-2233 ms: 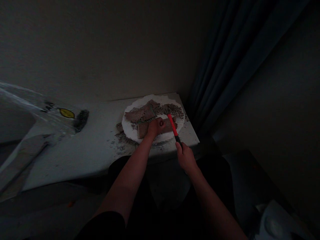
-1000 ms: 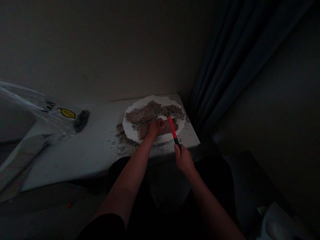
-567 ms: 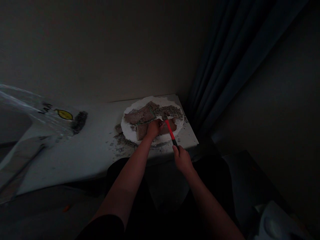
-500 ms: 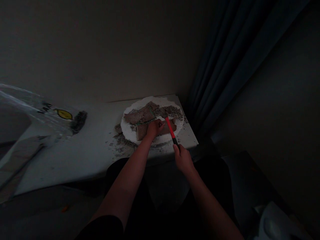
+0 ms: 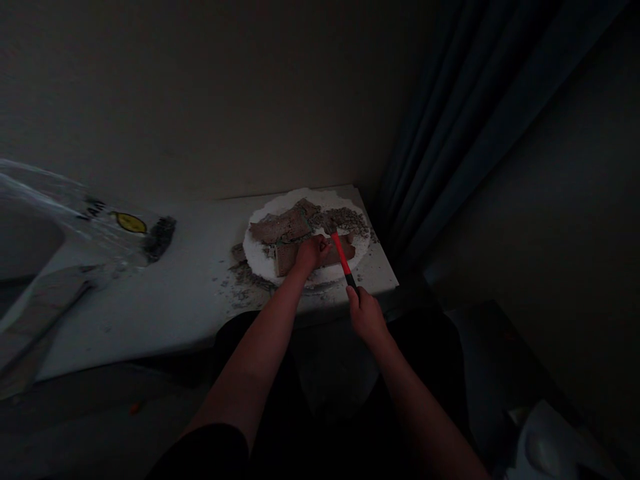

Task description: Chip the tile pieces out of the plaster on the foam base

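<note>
My right hand [image 5: 367, 313] is wrapped round the black grip of a hammer [image 5: 341, 253] with a red handle. The hammer's head lies over grey-brown rubble on a round white board [image 5: 257, 257] with an uneven rim. My left hand [image 5: 313, 252] rests closed at a flat brown slab [image 5: 287, 259], its fingers pinched near the hammer; what they hold is too small to make out. Behind it lies another brown slab [image 5: 280, 227] with broken edges. Crumbled grey pieces [image 5: 347, 219] are heaped at the board's far right.
The board stands at the right end of a white table [image 5: 175, 300], with loose crumbs [image 5: 245, 280] left of it. A clear plastic bag [image 5: 115, 227] with a yellow print and dark contents is at the left. A dark curtain [image 5: 450, 120] hangs at the right.
The view has shifted slightly. Both hands and the hammer keep nearly the same place over the board, with the hammer's head still at the rubble.
</note>
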Demonstrator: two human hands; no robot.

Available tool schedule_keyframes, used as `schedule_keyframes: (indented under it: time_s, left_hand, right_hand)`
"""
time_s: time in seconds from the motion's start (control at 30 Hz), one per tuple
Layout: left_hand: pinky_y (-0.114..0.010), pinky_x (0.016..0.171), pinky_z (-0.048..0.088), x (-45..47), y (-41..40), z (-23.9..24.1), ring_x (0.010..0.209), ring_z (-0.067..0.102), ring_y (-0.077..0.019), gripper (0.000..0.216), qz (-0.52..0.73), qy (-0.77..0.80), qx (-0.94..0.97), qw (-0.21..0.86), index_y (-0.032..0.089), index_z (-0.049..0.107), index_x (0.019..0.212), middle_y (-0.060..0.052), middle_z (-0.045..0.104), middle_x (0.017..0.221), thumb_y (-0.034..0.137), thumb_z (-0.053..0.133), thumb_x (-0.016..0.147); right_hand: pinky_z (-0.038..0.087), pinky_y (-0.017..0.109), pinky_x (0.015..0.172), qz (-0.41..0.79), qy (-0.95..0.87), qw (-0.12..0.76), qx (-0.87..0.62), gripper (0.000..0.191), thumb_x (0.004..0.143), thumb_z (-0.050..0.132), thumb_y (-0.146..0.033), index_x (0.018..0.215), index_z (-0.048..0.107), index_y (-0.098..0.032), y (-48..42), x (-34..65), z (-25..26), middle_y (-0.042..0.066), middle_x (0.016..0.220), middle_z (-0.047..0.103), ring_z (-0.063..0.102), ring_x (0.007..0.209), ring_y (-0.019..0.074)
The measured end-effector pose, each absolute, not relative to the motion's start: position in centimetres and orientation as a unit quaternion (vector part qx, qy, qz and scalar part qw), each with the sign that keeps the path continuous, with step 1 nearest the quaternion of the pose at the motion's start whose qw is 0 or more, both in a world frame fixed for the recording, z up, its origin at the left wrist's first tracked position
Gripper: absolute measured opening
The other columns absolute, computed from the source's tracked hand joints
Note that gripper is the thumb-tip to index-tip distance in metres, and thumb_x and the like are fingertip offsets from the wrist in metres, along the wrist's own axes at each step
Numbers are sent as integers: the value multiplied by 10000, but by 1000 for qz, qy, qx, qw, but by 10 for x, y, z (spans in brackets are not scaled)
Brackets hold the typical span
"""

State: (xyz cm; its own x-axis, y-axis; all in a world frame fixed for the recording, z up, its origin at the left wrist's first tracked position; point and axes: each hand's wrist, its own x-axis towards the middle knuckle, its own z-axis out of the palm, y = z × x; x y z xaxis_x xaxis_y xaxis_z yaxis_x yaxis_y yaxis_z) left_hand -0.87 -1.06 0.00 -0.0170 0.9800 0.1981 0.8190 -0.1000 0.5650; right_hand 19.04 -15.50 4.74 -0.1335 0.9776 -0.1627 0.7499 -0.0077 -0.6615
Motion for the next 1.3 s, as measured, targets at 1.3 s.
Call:
schedule_keyframes:
  time_s: [1.3]
  left_hand:
    - [-313,876,466,-3,-20,18,941,629,-191,358,384,646,639,167,200,546,1129,-66,675,1009,89,419,813]
  right_hand:
    - [349,270,649,308,-672,157,-655,462,1018,296,-480,933,627,-169,-161,194,27,143,881,715,671,834,231]
